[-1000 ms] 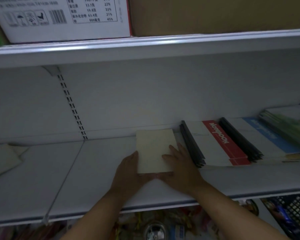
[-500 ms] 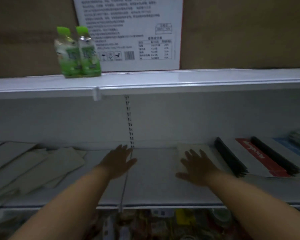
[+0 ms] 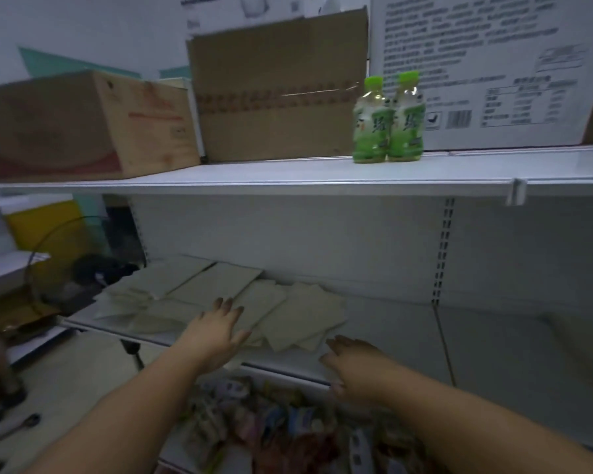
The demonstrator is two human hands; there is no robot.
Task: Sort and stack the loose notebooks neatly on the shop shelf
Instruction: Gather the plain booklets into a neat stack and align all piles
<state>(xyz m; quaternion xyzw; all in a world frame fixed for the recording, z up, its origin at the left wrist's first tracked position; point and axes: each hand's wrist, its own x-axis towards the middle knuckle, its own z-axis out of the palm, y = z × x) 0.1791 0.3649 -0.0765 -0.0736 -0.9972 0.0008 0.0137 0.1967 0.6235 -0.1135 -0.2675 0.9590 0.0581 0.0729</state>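
Observation:
Several loose pale notebooks (image 3: 298, 316) lie scattered and overlapping on the white shop shelf (image 3: 493, 340), at its left part. My left hand (image 3: 216, 330) reaches over the near notebooks with fingers straight, its fingertips at or just above a cover; contact is unclear. My right hand (image 3: 353, 364) hovers open at the shelf's front edge, just right of the pile, holding nothing. The neat stacks seen earlier are out of frame to the right.
The upper shelf (image 3: 288, 176) carries two green bottles (image 3: 387, 121), cardboard boxes (image 3: 274, 87) and a white printed carton (image 3: 486, 70). Below the front edge sit packaged goods (image 3: 281, 429). A fan (image 3: 72, 268) stands at the left.
The view swung left from the stacked notebooks to the scattered pile. Both hands let go of the cream notebook and moved left, open, to the loose notebooks.

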